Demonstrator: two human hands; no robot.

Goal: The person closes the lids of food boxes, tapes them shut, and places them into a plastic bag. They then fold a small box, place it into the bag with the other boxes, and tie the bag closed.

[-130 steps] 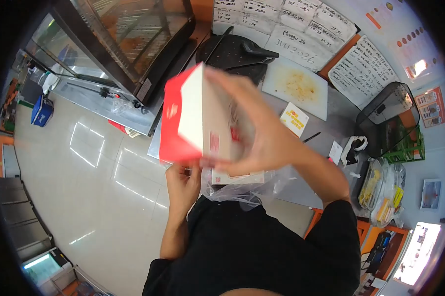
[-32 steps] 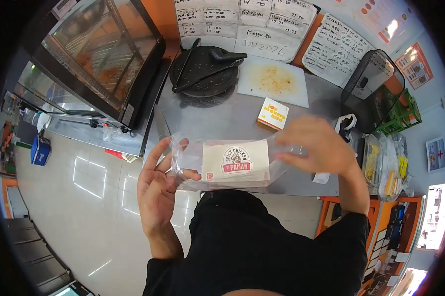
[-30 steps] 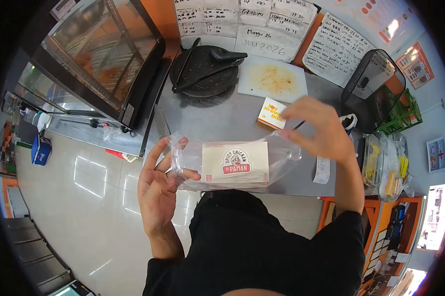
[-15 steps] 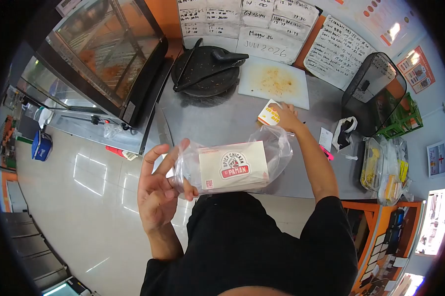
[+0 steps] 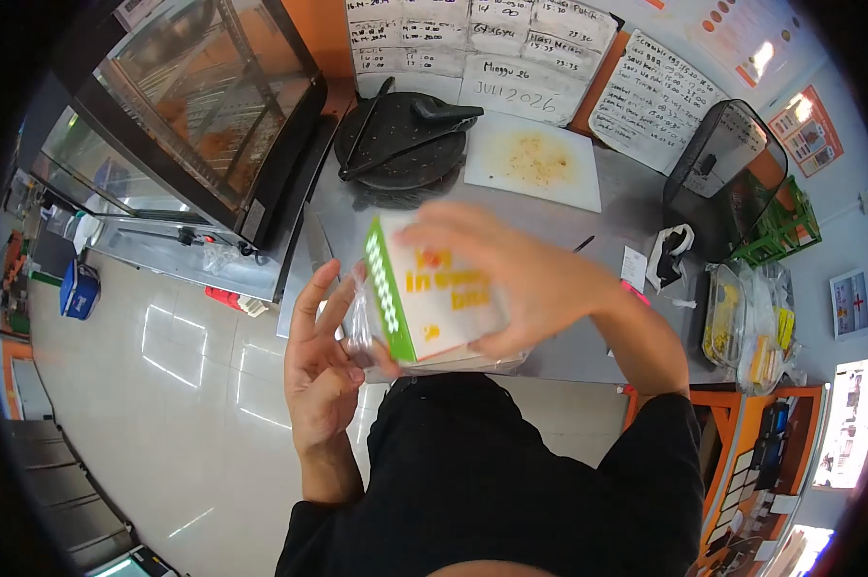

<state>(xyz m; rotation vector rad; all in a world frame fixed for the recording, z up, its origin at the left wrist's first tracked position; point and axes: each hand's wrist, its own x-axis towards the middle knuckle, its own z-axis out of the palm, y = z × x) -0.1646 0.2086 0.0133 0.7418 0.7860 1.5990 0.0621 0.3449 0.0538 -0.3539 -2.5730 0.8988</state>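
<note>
Box with green side is in right hand, between thumb and fingers, above pale box at near edge. Left hand spreads some fingers beside clear bag; whether it pinches plastic, I cannot tell. Carrying seems in hand, calling for steady grip.

Whiteboard is showing "Minggu 26 JULI 2026" and, higher up, "23.30". Handwritten sheet beside it is listing "Scramble" and "Saus" lines, rest too small; small carton is displaying "in" and a blurred "bite".
</note>
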